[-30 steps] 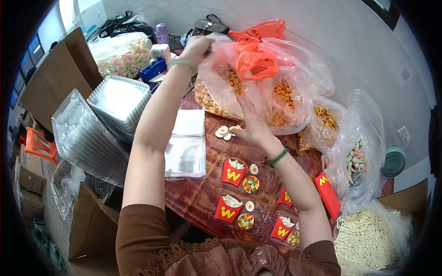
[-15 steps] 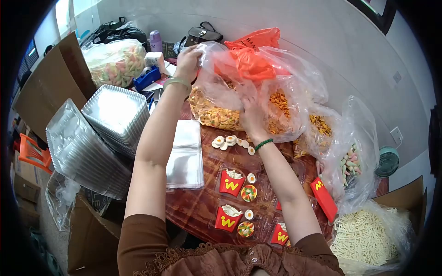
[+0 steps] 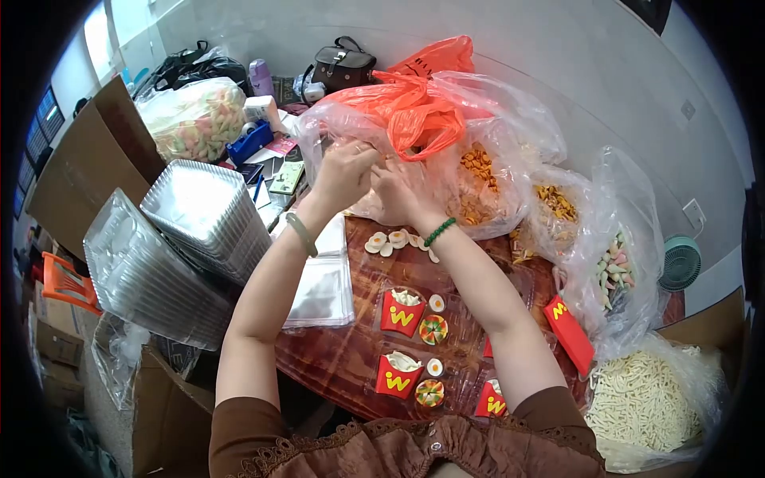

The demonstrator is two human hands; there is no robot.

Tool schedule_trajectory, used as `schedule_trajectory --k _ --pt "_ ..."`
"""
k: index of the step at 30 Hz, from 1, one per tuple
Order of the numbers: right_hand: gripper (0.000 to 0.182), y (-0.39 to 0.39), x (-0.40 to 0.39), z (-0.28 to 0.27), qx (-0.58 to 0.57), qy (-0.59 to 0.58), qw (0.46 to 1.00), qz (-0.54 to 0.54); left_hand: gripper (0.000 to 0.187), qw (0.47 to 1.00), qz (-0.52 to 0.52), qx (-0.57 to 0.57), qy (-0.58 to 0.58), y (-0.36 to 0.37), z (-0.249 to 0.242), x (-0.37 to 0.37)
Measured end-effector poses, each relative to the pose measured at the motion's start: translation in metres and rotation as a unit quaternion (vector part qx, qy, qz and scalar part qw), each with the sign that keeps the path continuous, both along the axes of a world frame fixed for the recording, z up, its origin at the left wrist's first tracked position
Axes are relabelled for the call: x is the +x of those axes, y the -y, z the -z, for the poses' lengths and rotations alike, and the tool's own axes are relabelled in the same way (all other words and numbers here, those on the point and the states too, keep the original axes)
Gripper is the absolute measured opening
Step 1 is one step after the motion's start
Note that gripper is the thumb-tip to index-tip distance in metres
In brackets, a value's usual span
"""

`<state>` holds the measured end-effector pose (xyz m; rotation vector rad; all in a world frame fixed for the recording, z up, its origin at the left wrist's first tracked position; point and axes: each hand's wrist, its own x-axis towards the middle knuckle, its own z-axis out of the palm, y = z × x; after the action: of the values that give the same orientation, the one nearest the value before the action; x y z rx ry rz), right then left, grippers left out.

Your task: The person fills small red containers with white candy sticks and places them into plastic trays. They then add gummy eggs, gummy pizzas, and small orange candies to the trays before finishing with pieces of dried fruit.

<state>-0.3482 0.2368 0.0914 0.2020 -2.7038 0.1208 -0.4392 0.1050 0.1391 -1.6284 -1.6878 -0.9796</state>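
Note:
My left hand [image 3: 344,174] is closed, gripping the clear plastic bag [image 3: 315,123] at the back middle of the table. Right beside it, the fingers of my right hand [image 3: 392,191] are drawn together at the same bag, and its fingertips are partly hidden. A red plastic bag [image 3: 426,119] lies just behind both hands. Nearer me are small egg-shaped pieces [image 3: 378,241], then clear trays holding red fry boxes [image 3: 401,313], egg pieces [image 3: 437,303] and round colourful pieces [image 3: 433,329].
Stacked clear trays [image 3: 199,211] stand at the left beside a cardboard box [image 3: 96,159]. Clear sleeves [image 3: 323,291] lie left of centre. Bags of orange pieces [image 3: 558,203], pastel pieces [image 3: 617,271] and pale sticks [image 3: 645,398] line the right, near a green fan [image 3: 680,263].
My left hand has come down and toward my right hand, bringing the bag's edge with it. The bag's yellow-orange contents are now mostly covered, and the view has shifted slightly.

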Motion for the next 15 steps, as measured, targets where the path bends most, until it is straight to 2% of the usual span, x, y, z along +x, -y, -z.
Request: schedule_trajectory --k 1,2,3,4,5,7,8,10,11,13,15 --pt "0.075 -0.009 -0.004 0.009 0.003 -0.003 1.000 0.000 0.023 0.998 -0.023 -0.055 0.031 -0.008 0.012 0.000" --pt "0.081 -0.012 -0.003 0.007 -0.113 0.107 0.987 0.031 0.018 0.999 -0.027 0.027 0.005 -0.012 0.009 -0.005" --pt "0.087 -0.016 -0.002 0.001 -0.225 0.213 0.949 0.062 0.016 0.990 -0.051 0.132 0.013 -0.010 0.005 -0.015" --pt "0.094 -0.020 0.002 0.010 -0.224 0.152 0.961 0.052 0.016 0.969 -0.070 0.235 0.020 -0.008 0.001 -0.027" --pt "0.094 -0.028 0.001 0.024 -0.222 0.148 0.962 0.054 0.025 0.944 -0.121 0.306 0.027 0.001 -0.010 -0.027" --pt "0.083 -0.037 0.001 0.050 -0.235 0.036 0.969 0.069 0.038 0.865 -0.264 0.373 0.207 0.000 -0.013 -0.049" --pt "0.083 -0.036 0.004 0.049 -0.233 0.041 0.970 0.062 0.056 0.798 -0.279 0.374 0.381 -0.006 0.001 -0.080" --pt "0.064 -0.036 0.004 0.040 -0.267 0.131 0.945 0.138 0.072 0.823 -0.209 0.144 0.508 -0.011 0.041 -0.119" --pt "0.064 -0.038 0.002 0.042 -0.261 0.131 0.948 0.131 0.078 0.859 -0.288 0.029 0.421 -0.027 0.080 -0.149" --pt "0.046 -0.043 0.000 0.056 -0.240 0.063 0.961 0.125 0.077 0.875 -0.298 -0.136 0.356 -0.041 0.097 -0.146" --pt "0.041 -0.044 0.002 0.062 -0.266 0.070 0.953 0.126 0.062 0.862 -0.157 -0.067 0.478 -0.053 0.101 -0.141"
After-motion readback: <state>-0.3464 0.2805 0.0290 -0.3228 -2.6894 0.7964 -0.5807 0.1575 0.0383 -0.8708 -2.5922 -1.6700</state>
